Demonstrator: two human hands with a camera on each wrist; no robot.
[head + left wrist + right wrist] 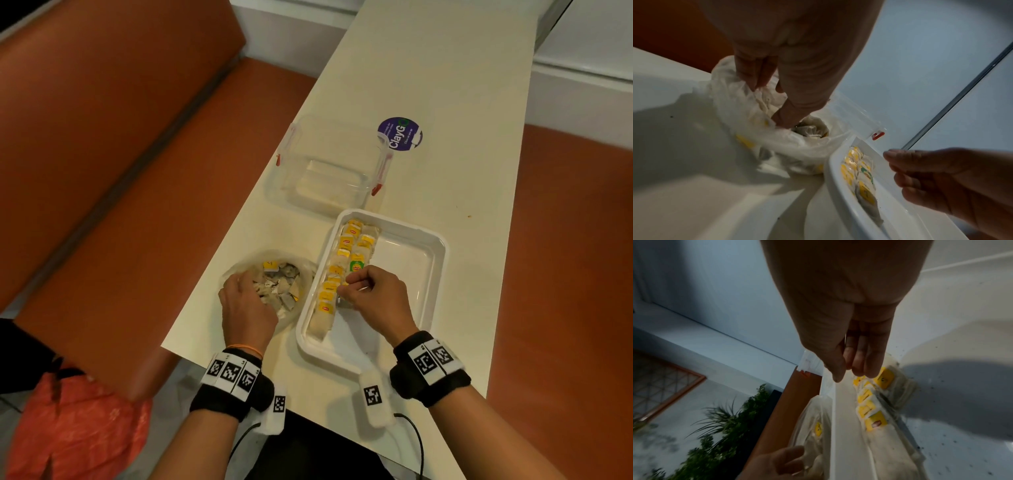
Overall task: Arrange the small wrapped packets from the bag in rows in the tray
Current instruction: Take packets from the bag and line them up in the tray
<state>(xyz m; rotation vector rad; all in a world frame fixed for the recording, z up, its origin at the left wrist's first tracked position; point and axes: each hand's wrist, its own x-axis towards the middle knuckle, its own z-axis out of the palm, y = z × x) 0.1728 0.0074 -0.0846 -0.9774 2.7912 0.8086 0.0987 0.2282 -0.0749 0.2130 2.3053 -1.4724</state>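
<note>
Left fingers [239, 284] dipping into bag [301, 270], right fingers [346, 286] curled over tray [435, 274]

A clear plastic container [323, 171] with red latches sits on the cream table [445, 85], a round purple sticker [400, 133] just beside it. Orange bench seats [120, 154] flank the table.
</note>
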